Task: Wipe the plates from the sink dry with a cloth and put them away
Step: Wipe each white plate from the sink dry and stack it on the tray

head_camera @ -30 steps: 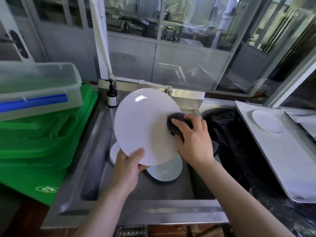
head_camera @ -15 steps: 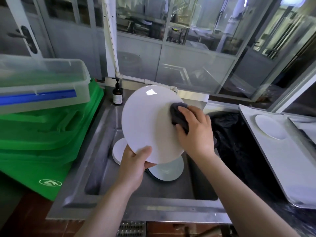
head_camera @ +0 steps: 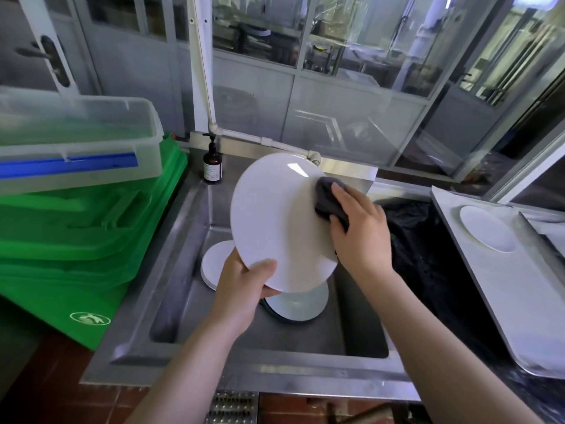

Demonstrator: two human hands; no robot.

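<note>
White plate [head_camera: 275, 221] held tilted above sink [head_camera: 189, 240]. Left hand [head_camera: 241, 289] pinching lower rim; right hand [head_camera: 357, 231] pressing dark cloth [head_camera: 328, 200] against upper right edge. Likely stiff, glazed, slippery when wet, breakable; rim grip safest.

Plain white plate [head_camera: 275, 221], no pattern, with a dark grey cloth [head_camera: 328, 200] on it. More white plates [head_camera: 214, 264] lie in the steel-grey sink [head_camera: 183, 270]. Left of the sink, bright green crates [head_camera: 76, 228], one bearing a white oval logo; behind it, a brown bottle [head_camera: 212, 165], white label.
</note>
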